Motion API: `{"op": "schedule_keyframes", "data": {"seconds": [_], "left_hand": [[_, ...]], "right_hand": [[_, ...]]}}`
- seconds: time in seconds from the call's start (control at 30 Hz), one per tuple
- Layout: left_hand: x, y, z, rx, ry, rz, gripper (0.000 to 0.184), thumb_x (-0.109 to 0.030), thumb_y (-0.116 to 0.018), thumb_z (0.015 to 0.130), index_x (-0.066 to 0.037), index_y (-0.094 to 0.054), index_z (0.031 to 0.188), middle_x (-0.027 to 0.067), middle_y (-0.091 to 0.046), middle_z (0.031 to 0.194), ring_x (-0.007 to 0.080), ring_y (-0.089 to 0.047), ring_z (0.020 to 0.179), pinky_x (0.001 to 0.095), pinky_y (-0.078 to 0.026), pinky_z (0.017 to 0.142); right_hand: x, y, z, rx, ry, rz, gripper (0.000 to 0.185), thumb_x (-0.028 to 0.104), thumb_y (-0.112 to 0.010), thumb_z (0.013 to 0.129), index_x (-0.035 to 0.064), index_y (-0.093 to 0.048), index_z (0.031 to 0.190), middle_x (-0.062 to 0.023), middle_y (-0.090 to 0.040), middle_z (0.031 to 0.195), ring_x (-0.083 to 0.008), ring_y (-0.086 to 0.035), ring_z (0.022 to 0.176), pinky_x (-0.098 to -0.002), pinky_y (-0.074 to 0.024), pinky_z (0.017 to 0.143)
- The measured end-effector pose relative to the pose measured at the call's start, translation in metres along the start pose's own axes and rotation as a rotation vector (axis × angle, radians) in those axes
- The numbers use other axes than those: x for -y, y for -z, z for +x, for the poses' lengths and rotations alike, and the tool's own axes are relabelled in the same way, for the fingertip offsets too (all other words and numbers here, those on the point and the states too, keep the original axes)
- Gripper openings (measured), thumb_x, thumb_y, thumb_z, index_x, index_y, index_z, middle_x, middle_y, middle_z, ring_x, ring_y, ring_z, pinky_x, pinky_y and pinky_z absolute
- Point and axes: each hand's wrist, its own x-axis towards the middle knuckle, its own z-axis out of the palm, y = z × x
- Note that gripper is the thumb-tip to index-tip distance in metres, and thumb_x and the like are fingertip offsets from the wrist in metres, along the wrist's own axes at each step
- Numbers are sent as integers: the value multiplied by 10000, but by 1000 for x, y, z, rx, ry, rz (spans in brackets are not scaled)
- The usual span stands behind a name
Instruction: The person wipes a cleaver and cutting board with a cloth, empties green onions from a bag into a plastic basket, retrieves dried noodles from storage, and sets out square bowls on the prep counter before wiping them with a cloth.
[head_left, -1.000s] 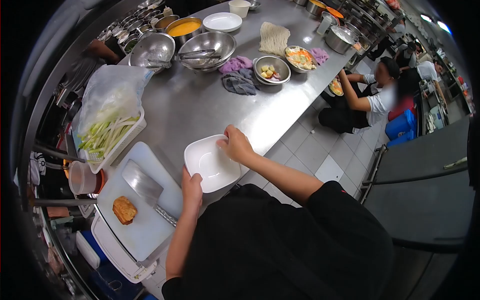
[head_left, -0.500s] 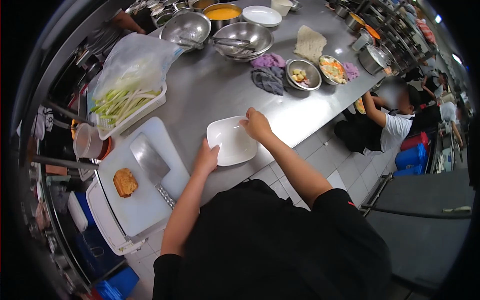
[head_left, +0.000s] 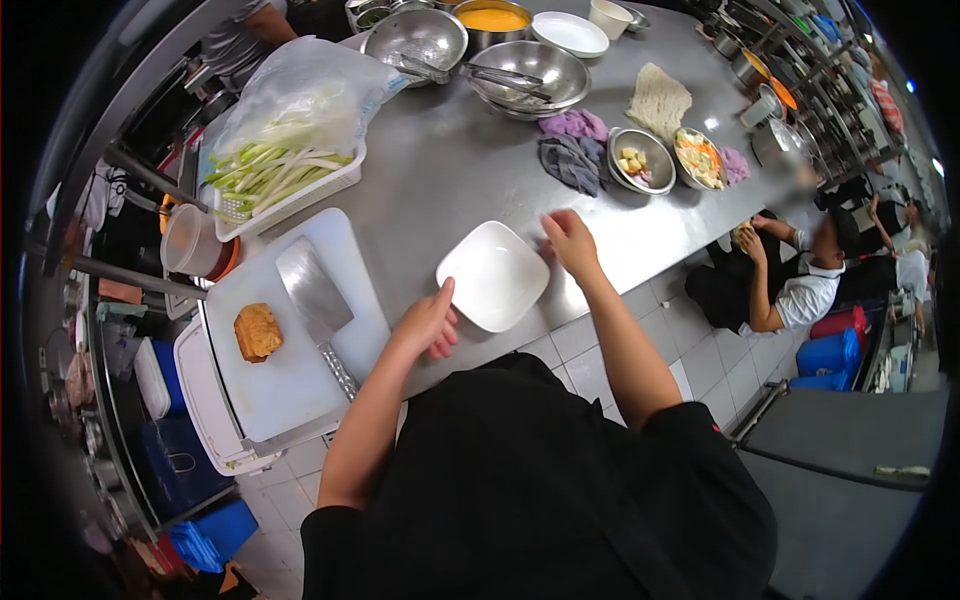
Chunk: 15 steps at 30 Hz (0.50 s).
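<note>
A white square bowl with rounded corners rests on the steel table, nothing inside it. My left hand is at its near left edge, fingers apart, the thumb close to or touching the rim. Just off the bowl's right side is my right hand, holding nothing, its fingers loosely bent. To the left, a cleaver lies flat on a white cutting board. Beside the blade sits a golden-brown fried block of food.
A white basket of green stalks under a plastic bag stands at the back left. Metal bowls, cloths and a bowl of chopped food line the far side. Another person crouches beyond the table's right edge.
The bowl has been set down and turned slightly. My right hand has let go of its rim and moved right; my left hand's fingers have loosened from it.
</note>
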Motion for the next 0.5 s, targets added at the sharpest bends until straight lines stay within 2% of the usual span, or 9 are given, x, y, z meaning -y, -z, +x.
{"op": "schedule_keyframes", "data": {"seconds": [0.07,0.13,0.17,0.23,0.27,0.33,0.43,0.47,0.5], "left_hand": [[0,16,-11,-120,-41,58,785,-692,-307,947,41,-572,1045,166,-644,805,215,-596,498,328,-464,425],[-14,21,-21,-301,-99,159,717,-647,-398,946,29,-590,1090,151,-657,852,249,-645,652,350,-511,581],[-17,20,-13,-303,-101,162,717,-647,-398,946,29,-590,1090,151,-657,852,249,-645,652,350,-511,581],[-25,15,8,-527,-525,379,588,-544,-502,940,-9,-592,1166,161,-663,925,291,-655,824,380,-513,744],[-30,15,16,-528,-529,382,588,-544,-502,940,-9,-592,1166,161,-663,925,291,-655,824,380,-513,744],[-39,19,27,-399,-497,450,469,-403,-574,928,-52,-579,1239,164,-656,1008,316,-626,948,393,-482,858],[-14,28,46,-422,-459,305,351,-294,-600,919,-67,-594,1186,156,-652,1071,326,-633,955,406,-490,825],[-7,29,46,-423,-453,306,351,-294,-600,919,-67,-594,1186,156,-652,1071,326,-633,955,406,-490,825],[-6,29,39,-514,-515,399,309,-263,-629,901,-54,-589,1124,158,-650,965,324,-633,863,416,-488,762]], "right_hand": [[-2,21,-32,-25,-20,-240,530,440,-646,892,8,-580,1192,-167,-680,954,-220,-667,769,-332,-531,714],[14,24,-66,183,-231,-203,625,438,-678,864,1,-515,1279,-193,-666,928,-263,-662,835,-350,-529,754],[15,19,-77,263,-273,-189,654,428,-689,855,0,-493,1308,-198,-661,923,-277,-658,856,-357,-527,765],[-4,2,-77,228,-104,-235,670,391,-698,850,1,-467,1343,-194,-659,940,-296,-655,866,-367,-524,780],[-12,-5,-69,197,-32,-285,605,342,-686,865,22,-487,1339,-189,-664,981,-297,-656,870,-371,-525,783],[-8,-15,-50,210,49,-213,566,316,-679,873,37,-502,1332,-186,-667,1003,-296,-655,892,-372,-521,797],[31,-15,-52,236,77,-159,402,221,-681,865,66,-578,1221,-171,-660,1022,-296,-645,904,-389,-511,811],[31,-15,-53,217,135,-317,350,196,-688,848,57,-583,1151,-173,-647,1006,-310,-638,887,-399,-508,802],[29,-15,-54,197,193,-478,299,172,-695,831,48,-588,1081,-175,-634,989,-325,-630,870,-409,-506,793]]}}
